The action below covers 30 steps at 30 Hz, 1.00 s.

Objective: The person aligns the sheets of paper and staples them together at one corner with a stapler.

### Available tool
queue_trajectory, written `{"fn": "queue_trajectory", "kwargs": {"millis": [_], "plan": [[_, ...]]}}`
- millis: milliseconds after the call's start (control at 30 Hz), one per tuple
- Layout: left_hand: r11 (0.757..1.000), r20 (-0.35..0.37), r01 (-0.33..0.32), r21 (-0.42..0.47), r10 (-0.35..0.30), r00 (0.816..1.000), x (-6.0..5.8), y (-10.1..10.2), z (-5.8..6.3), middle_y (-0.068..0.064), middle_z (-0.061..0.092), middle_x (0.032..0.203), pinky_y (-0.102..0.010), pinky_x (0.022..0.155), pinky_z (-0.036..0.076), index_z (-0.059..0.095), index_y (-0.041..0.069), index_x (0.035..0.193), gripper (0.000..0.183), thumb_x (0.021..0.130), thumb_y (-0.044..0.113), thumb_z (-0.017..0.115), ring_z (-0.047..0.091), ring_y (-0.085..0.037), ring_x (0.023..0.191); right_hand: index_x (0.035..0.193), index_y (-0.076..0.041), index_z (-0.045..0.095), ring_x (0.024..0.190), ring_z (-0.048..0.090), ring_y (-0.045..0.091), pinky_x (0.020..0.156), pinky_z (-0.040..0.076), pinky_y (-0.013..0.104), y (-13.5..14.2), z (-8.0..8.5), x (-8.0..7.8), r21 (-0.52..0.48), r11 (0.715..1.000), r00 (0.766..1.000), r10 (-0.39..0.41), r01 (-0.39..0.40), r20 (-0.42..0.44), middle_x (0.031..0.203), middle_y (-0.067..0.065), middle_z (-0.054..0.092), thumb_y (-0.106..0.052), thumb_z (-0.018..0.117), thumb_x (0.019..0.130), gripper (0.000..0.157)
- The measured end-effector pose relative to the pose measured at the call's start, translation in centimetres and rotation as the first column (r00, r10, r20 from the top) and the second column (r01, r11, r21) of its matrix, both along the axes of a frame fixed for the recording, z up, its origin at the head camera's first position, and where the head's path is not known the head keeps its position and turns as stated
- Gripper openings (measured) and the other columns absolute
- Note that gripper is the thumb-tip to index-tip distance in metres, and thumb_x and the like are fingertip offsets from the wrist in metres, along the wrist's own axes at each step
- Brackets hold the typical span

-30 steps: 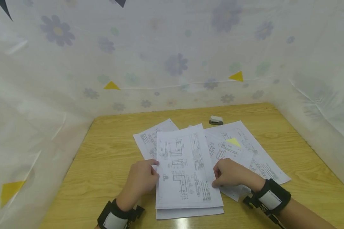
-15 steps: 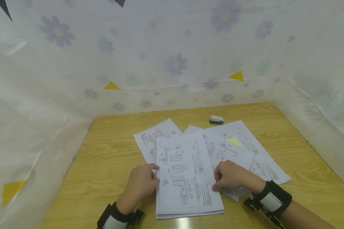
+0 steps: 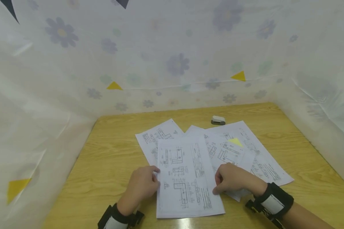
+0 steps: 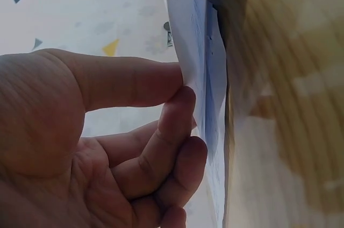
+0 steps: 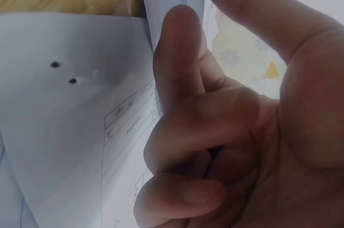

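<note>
On the table, the stapler lies behind the stack and right-hand sheets.

In the head view we look forward and down from above the near side of the yellow wood-grain table, far enough back to take in the bare left hand, the bare right hand and the white, flower-printed sheeting beyond. Each wrist view puts us close to its own hand's palm side, facing along the fingers, the left one with the tabletop turned upright at right. With the head view, each shares the white, line-printed paper sheets and part of the sheeting.
</note>
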<state>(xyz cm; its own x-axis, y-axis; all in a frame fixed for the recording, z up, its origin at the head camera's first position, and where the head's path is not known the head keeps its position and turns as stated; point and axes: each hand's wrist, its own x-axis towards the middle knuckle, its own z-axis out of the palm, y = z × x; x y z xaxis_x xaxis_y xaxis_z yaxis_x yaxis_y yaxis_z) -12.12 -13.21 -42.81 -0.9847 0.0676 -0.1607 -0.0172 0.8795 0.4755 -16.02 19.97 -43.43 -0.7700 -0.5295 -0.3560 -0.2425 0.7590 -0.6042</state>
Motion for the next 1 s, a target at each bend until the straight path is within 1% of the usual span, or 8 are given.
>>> {"fn": "queue_trajectory", "kwargs": {"millis": [133,300,467,633,800,1000], "plan": [[1.0,-0.012,0.01,0.001,-0.01,1.0,0.0,-0.2,-0.3,0.006,0.058,0.06,-0.026,0.05,0.042,0.075,0.005,0.117,0.039,0.078,0.005,0.072,0.053,-0.012,0.053,0.065,-0.021,0.065,0.059,0.057,0.011,0.053,0.041,0.024,0.1,0.0,0.1,0.005,1.0,1.0,0.004,-0.003,-0.015,0.061,-0.008,0.061,-0.036,0.087,0.077,0.029],[1.0,0.003,0.021,-0.022,-0.021,1.0,0.0,-0.2,-0.4,0.006,0.057,0.061,-0.026,0.051,0.042,0.075,0.006,0.114,0.037,0.077,0.007,0.074,0.053,-0.013,0.054,0.066,-0.022,0.067,0.06,0.058,0.011,0.054,0.043,0.025,0.3,0.1,0.1,0.013,1.0,0.999,0.005,-0.005,-0.037,0.062,-0.009,0.062,-0.037,0.087,0.078,0.027],[0.999,0.016,0.022,-0.044,-0.021,1.0,0.2,-0.3,-0.9,0.006,0.057,0.06,-0.026,0.051,0.042,0.075,0.007,0.112,0.035,0.077,0.008,0.075,0.053,-0.013,0.052,0.066,-0.022,0.068,0.06,0.058,0.011,0.055,0.044,0.025,0.2,0.1,0.2,0.006,1.0,0.999,0.012,-0.012,-0.034,0.062,-0.009,0.062,-0.036,0.087,0.079,0.027],[0.998,-0.004,0.027,-0.061,-0.027,1.0,0.2,-0.3,-1.3,0.006,0.056,0.059,-0.026,0.049,0.041,0.075,0.007,0.112,0.035,0.077,0.008,0.076,0.052,-0.012,0.051,0.066,-0.022,0.068,0.06,0.058,0.012,0.055,0.044,0.025,0.2,0.1,0.3,0.009,1.0,0.999,0.008,-0.008,-0.033,0.062,-0.009,0.062,-0.036,0.087,0.079,0.027],[0.995,-0.022,0.04,-0.086,-0.042,0.999,0.2,-0.3,-1.4,0.007,0.055,0.06,-0.026,0.05,0.04,0.074,0.008,0.111,0.035,0.077,0.009,0.077,0.051,-0.012,0.052,0.067,-0.022,0.067,0.061,0.058,0.012,0.056,0.043,0.026,0.2,0.0,0.5,0.017,1.0,1.0,0.003,-0.002,-0.031,0.064,-0.008,0.062,-0.036,0.087,0.078,0.027],[0.994,-0.007,0.032,-0.1,-0.033,0.999,0.2,-0.1,-1.3,0.006,0.056,0.06,-0.027,0.051,0.041,0.074,0.009,0.11,0.035,0.076,0.009,0.078,0.052,-0.012,0.053,0.068,-0.021,0.068,0.062,0.059,0.013,0.056,0.044,0.026,0.2,-0.3,0.5,0.012,1.0,1.0,-0.003,0.003,-0.016,0.064,-0.007,0.063,-0.036,0.087,0.079,0.027]]}}
